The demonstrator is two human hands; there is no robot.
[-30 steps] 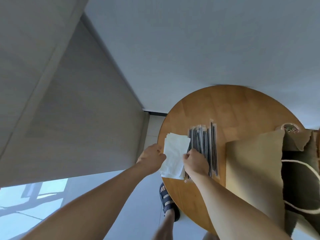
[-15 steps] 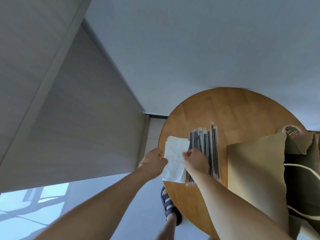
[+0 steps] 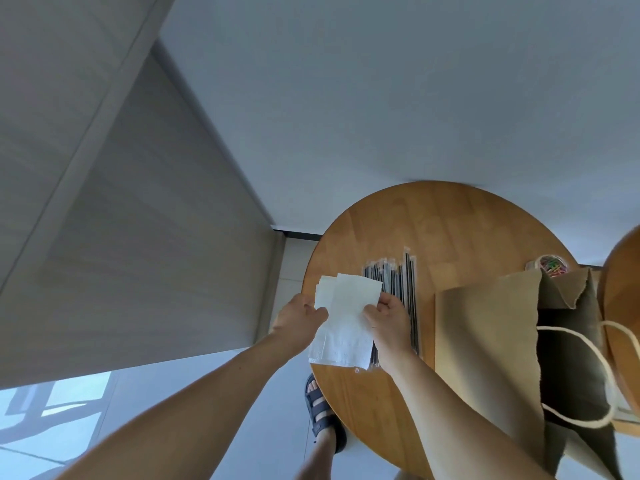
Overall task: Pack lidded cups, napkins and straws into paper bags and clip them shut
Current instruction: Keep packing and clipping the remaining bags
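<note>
1. Napkins (image 3: 343, 323), a white stack, are sitting over the left edge of the round table (image 3: 450, 220). My left hand (image 3: 299, 318) and right hand (image 3: 389, 322) are each pinching a side of them.
2. Wrapped black straws (image 3: 398, 282) are lying just beside them. The open paper bag (image 3: 485, 341) is sitting further right, with a tub of coloured clips (image 3: 550, 266) behind it.

Overall level: moderate, soft daylight with a cool grey cast
Source: bright patch on the floor (image 3: 69, 393) far left of the table (image 3: 450, 220), crossed by dark bar-shaped shadows
Brightest area: white napkins (image 3: 343, 323) at the table's left edge, close to washed out, texture faint
Darkest area: inside of the paper bag (image 3: 571, 358) on the table's right side
Distortion: wide-angle; lines of the wall (image 3: 138, 237) left of the table splay, table rim stretched
Blur: slight softness along the table's far rim
</note>
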